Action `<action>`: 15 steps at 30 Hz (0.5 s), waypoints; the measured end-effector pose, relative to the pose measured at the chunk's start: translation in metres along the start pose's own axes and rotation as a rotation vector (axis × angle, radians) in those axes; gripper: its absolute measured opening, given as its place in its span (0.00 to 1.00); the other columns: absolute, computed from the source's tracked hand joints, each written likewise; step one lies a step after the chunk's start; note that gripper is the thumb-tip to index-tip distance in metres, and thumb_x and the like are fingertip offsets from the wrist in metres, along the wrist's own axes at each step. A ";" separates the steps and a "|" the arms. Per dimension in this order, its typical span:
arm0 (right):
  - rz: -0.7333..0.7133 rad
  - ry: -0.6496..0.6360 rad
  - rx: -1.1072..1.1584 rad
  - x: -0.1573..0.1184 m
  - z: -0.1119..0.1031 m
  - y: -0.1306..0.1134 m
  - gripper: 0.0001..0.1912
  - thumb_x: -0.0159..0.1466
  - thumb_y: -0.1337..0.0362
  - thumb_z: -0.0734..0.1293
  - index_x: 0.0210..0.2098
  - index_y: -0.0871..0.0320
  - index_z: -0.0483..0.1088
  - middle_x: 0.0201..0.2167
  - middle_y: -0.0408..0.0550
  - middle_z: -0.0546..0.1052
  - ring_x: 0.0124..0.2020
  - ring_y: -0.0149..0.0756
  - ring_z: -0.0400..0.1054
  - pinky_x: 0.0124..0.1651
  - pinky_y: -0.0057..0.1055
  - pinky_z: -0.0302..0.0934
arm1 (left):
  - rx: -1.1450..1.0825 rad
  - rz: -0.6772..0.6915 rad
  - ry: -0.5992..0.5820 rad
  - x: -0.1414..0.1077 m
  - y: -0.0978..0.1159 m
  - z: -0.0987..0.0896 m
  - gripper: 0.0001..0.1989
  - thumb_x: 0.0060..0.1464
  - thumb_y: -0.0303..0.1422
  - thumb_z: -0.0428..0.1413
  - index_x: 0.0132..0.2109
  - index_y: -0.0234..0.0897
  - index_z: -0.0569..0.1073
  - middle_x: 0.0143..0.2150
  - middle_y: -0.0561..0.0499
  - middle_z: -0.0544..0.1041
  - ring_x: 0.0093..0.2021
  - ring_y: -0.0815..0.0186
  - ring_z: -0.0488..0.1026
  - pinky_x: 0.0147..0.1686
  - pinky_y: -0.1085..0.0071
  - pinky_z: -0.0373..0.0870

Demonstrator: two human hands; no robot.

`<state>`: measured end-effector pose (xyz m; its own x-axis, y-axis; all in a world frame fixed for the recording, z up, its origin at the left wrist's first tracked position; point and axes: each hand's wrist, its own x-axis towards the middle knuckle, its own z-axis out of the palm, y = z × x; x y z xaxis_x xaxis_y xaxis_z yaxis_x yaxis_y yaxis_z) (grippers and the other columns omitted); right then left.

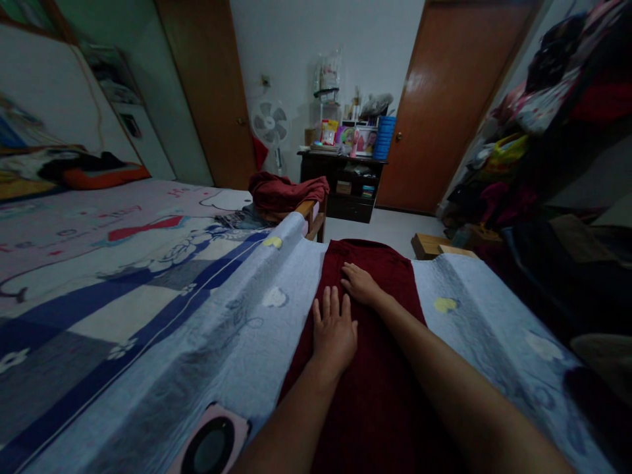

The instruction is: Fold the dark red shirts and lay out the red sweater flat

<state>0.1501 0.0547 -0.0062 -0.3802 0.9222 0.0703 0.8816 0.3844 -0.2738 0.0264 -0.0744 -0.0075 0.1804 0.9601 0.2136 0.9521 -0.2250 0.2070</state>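
A dark red garment (375,368) lies spread lengthwise on a light blue patterned cloth (266,329). My left hand (334,327) rests palm down near the garment's left edge, its fingers stretched out and a little apart. Farther forward, my right hand (359,283) lies flat on the same dark red fabric, fingers extended to the left. Neither hand grips anything. Which kind of garment it is cannot be told from here, as my forearms cover part of it.
A pink device with a round black ring (210,444) lies by my left forearm. Bedding (99,316) spreads at left. A reddish cloth heap (286,194) sits ahead, near a fan (270,125) and a dark cabinet (340,205). Wooden boxes (428,245) and piled clothes (513,171) are at right.
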 end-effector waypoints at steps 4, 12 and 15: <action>0.040 0.003 0.081 0.007 0.003 0.006 0.28 0.67 0.62 0.58 0.64 0.66 0.57 0.68 0.58 0.53 0.70 0.44 0.42 0.68 0.43 0.41 | -0.034 0.090 -0.022 0.002 -0.002 0.003 0.29 0.62 0.34 0.46 0.68 0.32 0.54 0.71 0.42 0.52 0.71 0.55 0.42 0.68 0.54 0.43; 0.115 0.088 0.249 -0.009 -0.040 0.025 0.25 0.68 0.65 0.50 0.63 0.59 0.59 0.62 0.51 0.66 0.62 0.35 0.60 0.62 0.34 0.54 | -0.182 0.281 -0.079 0.005 -0.003 -0.001 0.26 0.61 0.24 0.42 0.65 0.38 0.61 0.68 0.48 0.61 0.69 0.63 0.52 0.68 0.62 0.47; 0.223 0.097 0.169 -0.028 -0.043 0.025 0.24 0.67 0.67 0.52 0.59 0.62 0.64 0.57 0.55 0.70 0.58 0.37 0.64 0.60 0.34 0.55 | -0.241 0.311 -0.120 0.004 0.001 -0.003 0.23 0.65 0.34 0.40 0.65 0.35 0.61 0.68 0.47 0.59 0.69 0.63 0.51 0.67 0.62 0.49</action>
<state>0.1954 0.0400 0.0266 -0.1464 0.9860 0.0794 0.8783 0.1664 -0.4482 0.0269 -0.0715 -0.0038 0.4916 0.8494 0.1918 0.7650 -0.5265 0.3708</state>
